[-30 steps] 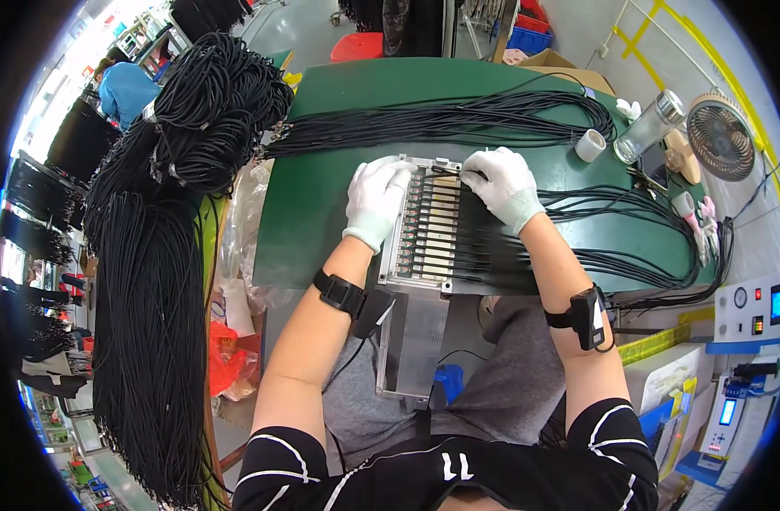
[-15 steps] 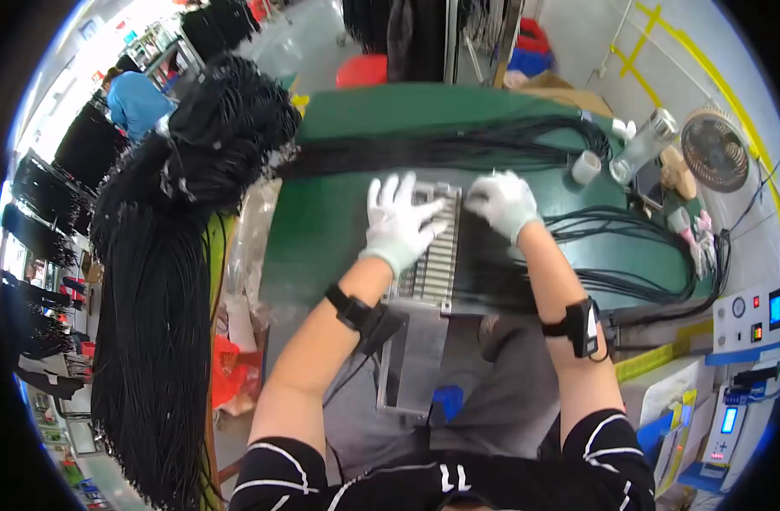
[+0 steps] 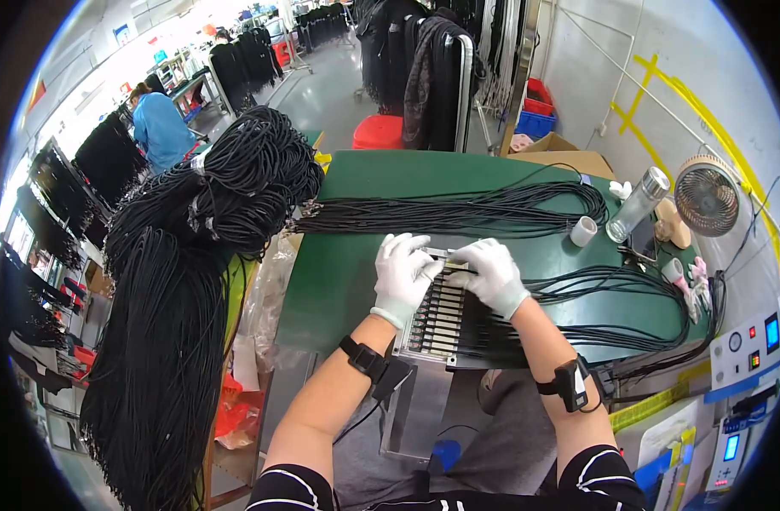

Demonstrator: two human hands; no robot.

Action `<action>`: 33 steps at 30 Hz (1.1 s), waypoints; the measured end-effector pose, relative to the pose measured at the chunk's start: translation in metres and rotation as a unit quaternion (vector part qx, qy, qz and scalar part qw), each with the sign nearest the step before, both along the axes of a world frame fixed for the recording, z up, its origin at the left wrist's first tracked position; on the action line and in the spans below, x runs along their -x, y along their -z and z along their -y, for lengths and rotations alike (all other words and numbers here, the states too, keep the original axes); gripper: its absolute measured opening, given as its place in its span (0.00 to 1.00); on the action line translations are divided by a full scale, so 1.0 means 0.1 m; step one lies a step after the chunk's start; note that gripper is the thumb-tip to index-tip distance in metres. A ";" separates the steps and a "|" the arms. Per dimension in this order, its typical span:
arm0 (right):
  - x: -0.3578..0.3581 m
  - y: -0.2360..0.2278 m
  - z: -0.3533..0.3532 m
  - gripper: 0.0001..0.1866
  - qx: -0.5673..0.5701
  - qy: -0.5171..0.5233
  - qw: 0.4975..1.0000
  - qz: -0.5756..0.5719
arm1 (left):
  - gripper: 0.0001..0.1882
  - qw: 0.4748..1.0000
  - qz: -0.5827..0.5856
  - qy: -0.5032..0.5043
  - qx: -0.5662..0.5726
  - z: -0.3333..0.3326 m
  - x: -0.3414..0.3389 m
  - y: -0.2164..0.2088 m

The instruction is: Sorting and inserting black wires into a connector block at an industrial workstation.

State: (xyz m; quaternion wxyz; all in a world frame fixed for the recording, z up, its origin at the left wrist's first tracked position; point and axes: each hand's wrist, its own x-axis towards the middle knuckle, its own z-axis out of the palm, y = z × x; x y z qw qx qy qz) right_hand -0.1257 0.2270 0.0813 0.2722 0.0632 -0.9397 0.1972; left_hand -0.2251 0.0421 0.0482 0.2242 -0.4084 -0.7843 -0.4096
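My left hand (image 3: 404,274), in a white glove, is at the far end of a slotted metal fixture (image 3: 443,341). Its thumb and forefinger press together over a slot, and whatever lies between them is too small to make out. Close beside it, my gloved right hand (image 3: 492,277) pinches a thin black cable near its end. Several pale bars and dark cable ends sit in rows along the fixture. From its right side, black cables (image 3: 577,284) run under my right hand and loop across the green table (image 3: 322,298).
A thick heap of black cables (image 3: 172,332) hangs at the left. Another cable bundle (image 3: 441,213) lies along the table's back. At right are a white roll (image 3: 583,231), a clear bottle (image 3: 638,204), a fan (image 3: 707,196) and control boxes (image 3: 748,336). Someone in blue (image 3: 161,132) is far left.
The view has tilted up, so the table sits lower. My right hand has moved left over the fixture, close to my left hand. The left fingers, spread before, have drawn together.
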 end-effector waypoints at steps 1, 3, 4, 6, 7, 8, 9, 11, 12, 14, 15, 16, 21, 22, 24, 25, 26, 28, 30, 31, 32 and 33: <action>0.00 0.01 0.08 0.10 0.007 -0.007 1.000 -0.006 | 0.14 1.000 -0.021 0.022 -0.002 -0.02 -0.03 -0.04; -0.02 0.05 0.19 0.10 0.021 -0.020 0.999 -0.016 | 0.14 0.998 -0.040 0.045 -0.001 0.00 -0.05 -0.05; -0.04 0.06 0.16 0.10 0.024 -0.019 0.999 -0.015 | 0.12 0.999 0.004 0.038 -0.021 0.03 -0.03 -0.05; -0.05 0.03 -0.09 0.10 0.014 0.030 0.999 0.027 | 0.10 0.994 0.092 0.019 -0.060 0.08 0.02 -0.06; -0.03 0.03 -0.19 0.10 0.010 0.054 0.997 0.050 | 0.10 0.994 0.097 0.017 -0.057 0.10 0.08 -0.03; -0.05 0.04 -0.23 0.10 0.014 0.054 0.997 0.061 | 0.09 0.986 0.150 0.004 -0.071 0.13 0.12 0.03; -0.05 0.05 -0.27 0.09 0.044 0.052 0.997 0.028 | 0.08 0.975 0.204 -0.010 -0.084 0.13 0.17 0.09; -0.05 0.06 -0.22 0.08 0.085 0.048 0.995 0.013 | 0.09 0.972 0.223 -0.003 -0.076 0.13 0.24 0.08; -0.03 0.04 -0.16 0.07 0.077 0.014 0.997 0.001 | 0.11 0.970 0.229 0.009 -0.077 0.14 0.23 0.09; 0.00 0.03 -0.14 0.05 0.070 -0.016 0.997 -0.010 | 0.12 0.973 0.225 0.003 -0.051 0.16 0.23 0.10; 0.00 0.03 -0.16 0.05 0.054 -0.007 0.999 -0.002 | 0.13 0.977 0.209 -0.001 -0.032 0.15 0.23 0.10; 0.01 0.03 -0.17 0.04 0.036 0.001 0.999 0.005 | 0.14 0.981 0.192 -0.005 -0.014 0.15 0.24 0.11; 0.03 0.08 -0.25 0.04 -0.034 0.073 0.997 0.022 | 0.17 0.987 0.127 -0.101 0.006 0.11 0.25 0.21; 0.02 0.08 -0.26 0.04 -0.034 0.073 0.996 0.023 | 0.16 0.987 0.130 -0.090 0.013 0.13 0.26 0.21; 0.01 0.06 -0.25 0.04 -0.028 0.088 0.995 0.030 | 0.15 0.988 0.135 -0.068 0.027 0.15 0.26 0.21; 0.00 0.05 -0.25 0.04 -0.025 0.094 0.995 0.033 | 0.15 0.988 0.136 -0.068 0.027 0.14 0.25 0.22; 0.00 0.04 -0.24 0.04 -0.025 0.094 0.995 0.033 | 0.15 0.987 0.142 -0.063 0.031 0.14 0.24 0.22; -0.02 0.03 -0.24 0.04 -0.029 0.087 0.995 0.026 | 0.14 0.986 0.154 -0.052 0.038 0.12 0.24 0.22; -0.02 0.04 -0.24 0.05 -0.031 0.085 0.996 0.022 | 0.14 0.986 0.155 -0.047 0.045 0.13 0.24 0.22; -0.02 0.04 -0.24 0.05 -0.037 0.085 0.995 0.030 | 0.14 0.985 0.157 -0.044 0.050 0.14 0.24 0.22; -0.02 0.05 -0.23 0.06 -0.043 0.084 0.995 0.038 | 0.13 0.985 0.159 -0.040 0.056 0.14 0.24 0.22; -0.02 0.05 -0.23 0.07 -0.049 0.083 0.994 0.046 | 0.13 0.985 0.159 -0.040 0.057 0.14 0.24 0.22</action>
